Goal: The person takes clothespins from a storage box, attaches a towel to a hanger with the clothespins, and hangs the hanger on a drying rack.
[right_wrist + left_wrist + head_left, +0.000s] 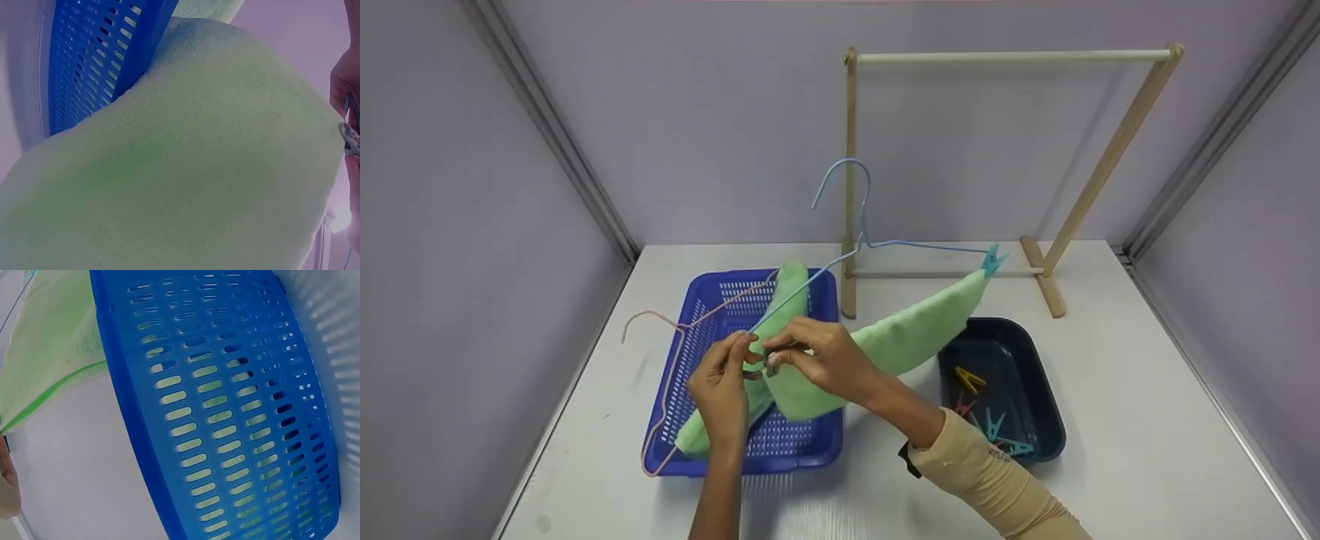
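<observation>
A light-blue wire hanger (829,264) is held up at an angle over the blue basket. My left hand (724,386) pinches the hanger's near left end. My right hand (832,361) grips a grey clothespin (350,139) beside the left fingertips, at one corner of a light-green towel (911,334). Whether that clothespin also bites the hanger wire cannot be made out. A teal clothespin (994,260) fastens the towel's other corner to the hanger's right end, and the cloth hangs between. In the right wrist view the towel covers most of the picture.
The blue basket (829,442) holds another green towel (789,281) with a pink hanger (671,375) across it. A dark tray (1039,390) on the right contains several colored clothespins (994,426). Behind stands a wooden rack (851,187) with a white bar (1012,57).
</observation>
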Demonstrator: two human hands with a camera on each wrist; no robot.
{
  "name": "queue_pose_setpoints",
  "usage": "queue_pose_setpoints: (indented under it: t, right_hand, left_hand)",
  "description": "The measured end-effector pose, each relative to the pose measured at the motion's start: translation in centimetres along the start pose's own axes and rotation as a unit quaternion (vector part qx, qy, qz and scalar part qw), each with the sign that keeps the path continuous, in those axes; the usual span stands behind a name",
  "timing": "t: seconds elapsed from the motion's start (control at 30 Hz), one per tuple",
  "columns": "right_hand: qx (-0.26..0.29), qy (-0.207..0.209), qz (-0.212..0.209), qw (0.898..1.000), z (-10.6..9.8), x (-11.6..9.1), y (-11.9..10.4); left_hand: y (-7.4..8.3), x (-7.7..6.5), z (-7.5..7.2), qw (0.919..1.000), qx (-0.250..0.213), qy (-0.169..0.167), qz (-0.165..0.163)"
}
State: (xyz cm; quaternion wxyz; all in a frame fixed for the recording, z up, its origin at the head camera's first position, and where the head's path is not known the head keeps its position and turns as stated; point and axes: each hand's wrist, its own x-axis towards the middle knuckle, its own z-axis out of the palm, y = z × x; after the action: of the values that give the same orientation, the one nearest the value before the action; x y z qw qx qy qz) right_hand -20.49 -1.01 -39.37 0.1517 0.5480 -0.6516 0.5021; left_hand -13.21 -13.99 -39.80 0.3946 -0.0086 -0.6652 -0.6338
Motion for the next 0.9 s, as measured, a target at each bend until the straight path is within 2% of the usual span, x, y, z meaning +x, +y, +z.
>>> queue_pose_setpoints:
  t: [0.33, 0.63, 0.9]
  right_hand:
    - [0.011, -0.007, -0.005, 1.0, 0.02, 0.01, 0.25]
    - [0.012, -0.018, -0.019, 1.0, -0.03, 0.02, 0.63]
    - [0.016, -0.018, -0.021, 0.999, 0.04, 0.09, 0.75]
  left_hand:
    - [-0.14, 0.02, 0.07, 0.9999, -0.012, -0.001, -0.007]
    - [-0.04, -0.05, 0.21, 0.9999, 0.009, -0.001, 0.007]
    - [-0.22, -0.04, 0.22, 1.0, 0.002, 0.002, 0.006]
